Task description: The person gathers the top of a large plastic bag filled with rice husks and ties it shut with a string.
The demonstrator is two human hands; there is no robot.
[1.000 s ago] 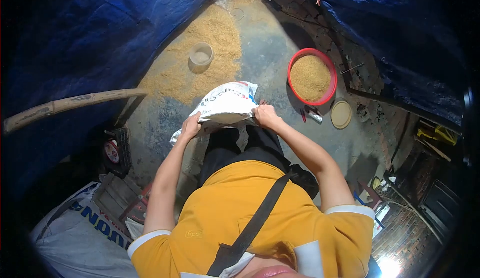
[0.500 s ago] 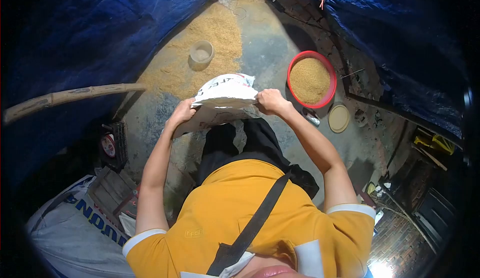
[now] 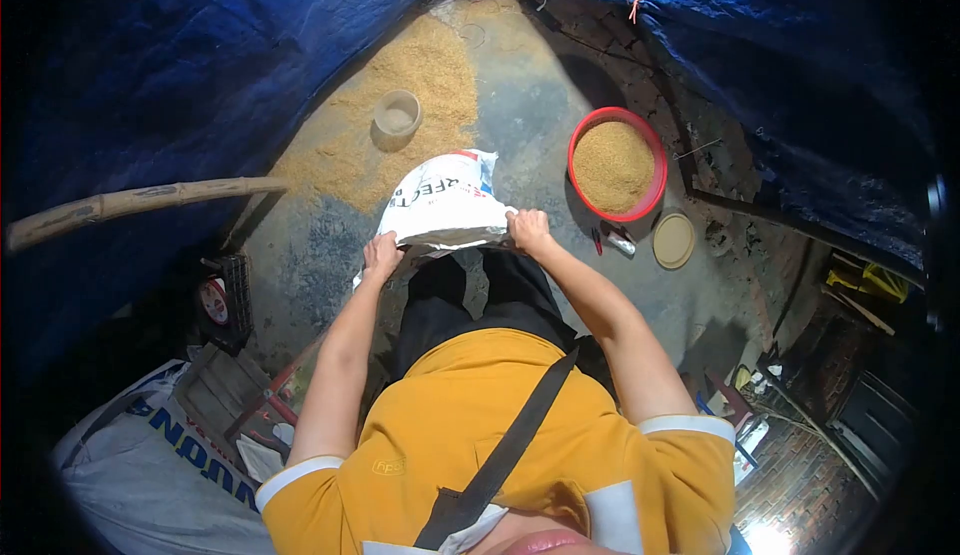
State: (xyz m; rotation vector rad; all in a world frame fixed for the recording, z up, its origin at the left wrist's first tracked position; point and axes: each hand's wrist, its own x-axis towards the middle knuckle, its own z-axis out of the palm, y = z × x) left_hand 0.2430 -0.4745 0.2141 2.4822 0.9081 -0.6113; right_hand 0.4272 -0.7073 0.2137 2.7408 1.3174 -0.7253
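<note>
A white printed sack (image 3: 440, 200) hangs in front of my legs, stretched between both hands. My left hand (image 3: 382, 255) is closed on the left corner of its mouth edge. At the opposite corner my right hand (image 3: 528, 229) grips the same edge, fingers curled in. The sack's far side bulges outward, with dark and red lettering showing. What is inside it, if anything, is hidden from here. Beyond the sack, a layer of golden grain (image 3: 440, 75) covers part of the floor, and a round translucent container (image 3: 397, 113) stands on it.
A red basin (image 3: 660, 190) full of grain (image 3: 613, 167) stands to the right, near a round beige lid (image 3: 674, 241). A bamboo pole (image 3: 150, 197) juts in from the left. Blue tarpaulin (image 3: 230, 65) hangs around. A dial scale (image 3: 213, 301) and large sack (image 3: 160, 465) are at lower left.
The sack's near edge has dropped slightly toward me, and more of its printed far side shows. My left hand has moved lower. Both hands keep their grip.
</note>
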